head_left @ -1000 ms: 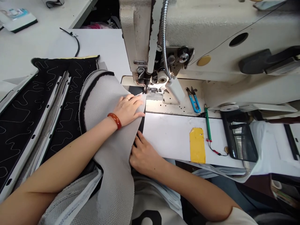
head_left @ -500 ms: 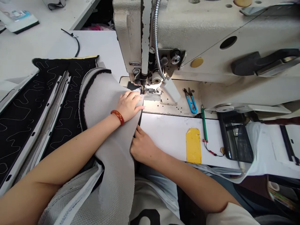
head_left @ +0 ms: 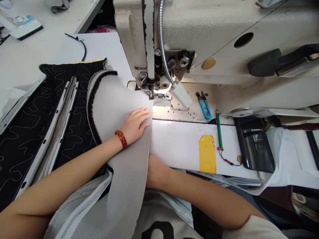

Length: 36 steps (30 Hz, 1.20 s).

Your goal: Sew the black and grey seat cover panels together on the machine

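My left hand (head_left: 136,124) lies flat, fingers stretched, on a grey mesh fabric (head_left: 117,106) with a black trimmed edge, a short way in front of the needle of the sewing machine (head_left: 149,89). An orange bangle sits on that wrist. My right hand (head_left: 156,172) is tucked under the fabric's right edge near the table front; its fingers are hidden by the cloth. The fabric runs from my lap up to the presser foot.
Black quilted panels (head_left: 27,119) with white strips lie at the left. Blue thread snips (head_left: 204,106), a green pencil (head_left: 219,131) and a yellow tag (head_left: 207,154) rest on the machine bed at the right. A black tray (head_left: 254,146) stands further right. A black cable (head_left: 81,44) lies behind.
The fabric has moved forward under the needle. My left hand slid back toward me along the cloth, and my right hand went under the fabric edge, its fingers no longer showing.
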Motion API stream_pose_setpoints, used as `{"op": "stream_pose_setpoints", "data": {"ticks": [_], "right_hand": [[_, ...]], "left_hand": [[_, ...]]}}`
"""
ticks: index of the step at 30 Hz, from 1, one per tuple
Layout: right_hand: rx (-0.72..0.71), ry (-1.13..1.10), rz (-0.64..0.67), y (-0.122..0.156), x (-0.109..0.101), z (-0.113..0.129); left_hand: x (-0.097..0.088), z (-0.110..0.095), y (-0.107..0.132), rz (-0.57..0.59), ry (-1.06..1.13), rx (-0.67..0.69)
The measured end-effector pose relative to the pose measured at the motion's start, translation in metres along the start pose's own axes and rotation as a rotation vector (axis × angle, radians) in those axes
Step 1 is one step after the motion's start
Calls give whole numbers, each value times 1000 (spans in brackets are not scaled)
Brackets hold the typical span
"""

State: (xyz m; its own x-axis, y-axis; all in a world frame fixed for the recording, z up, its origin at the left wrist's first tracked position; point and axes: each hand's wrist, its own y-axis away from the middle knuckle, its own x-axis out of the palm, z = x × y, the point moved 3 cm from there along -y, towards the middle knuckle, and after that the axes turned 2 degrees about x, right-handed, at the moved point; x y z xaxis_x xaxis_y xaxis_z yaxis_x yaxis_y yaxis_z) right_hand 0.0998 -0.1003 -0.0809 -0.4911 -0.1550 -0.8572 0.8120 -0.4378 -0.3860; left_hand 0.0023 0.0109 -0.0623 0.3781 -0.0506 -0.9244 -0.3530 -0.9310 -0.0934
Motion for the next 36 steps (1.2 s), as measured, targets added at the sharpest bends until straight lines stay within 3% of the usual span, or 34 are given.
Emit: {"op": "stream_pose_setpoints", "data": {"ticks": [3, 8, 11, 17, 19, 29, 36], "right_hand": [[-64, -19, -64, 4, -9, -17], [-68, -35, 1, 1, -20, -39], [-61, -14, -30, -4, -24, -50], [-42, 9, -105, -4, -26, -59], [-52, 13, -102, -4, -26, -61], [6, 82, -89, -21, -25, -92], [28, 68, -133, -22, -21, -99]], "left_hand": [[-2, 6, -12, 18, -18, 35], [-4, 16, -31, 18, -74, 83], [-7, 21, -41, 23, -119, 129], [-18, 24, -26, 176, -154, 354], [-20, 29, -21, 178, -119, 387], [-15, 58, -55, 182, -139, 401], [-14, 51, -63, 179, -193, 392]]}}
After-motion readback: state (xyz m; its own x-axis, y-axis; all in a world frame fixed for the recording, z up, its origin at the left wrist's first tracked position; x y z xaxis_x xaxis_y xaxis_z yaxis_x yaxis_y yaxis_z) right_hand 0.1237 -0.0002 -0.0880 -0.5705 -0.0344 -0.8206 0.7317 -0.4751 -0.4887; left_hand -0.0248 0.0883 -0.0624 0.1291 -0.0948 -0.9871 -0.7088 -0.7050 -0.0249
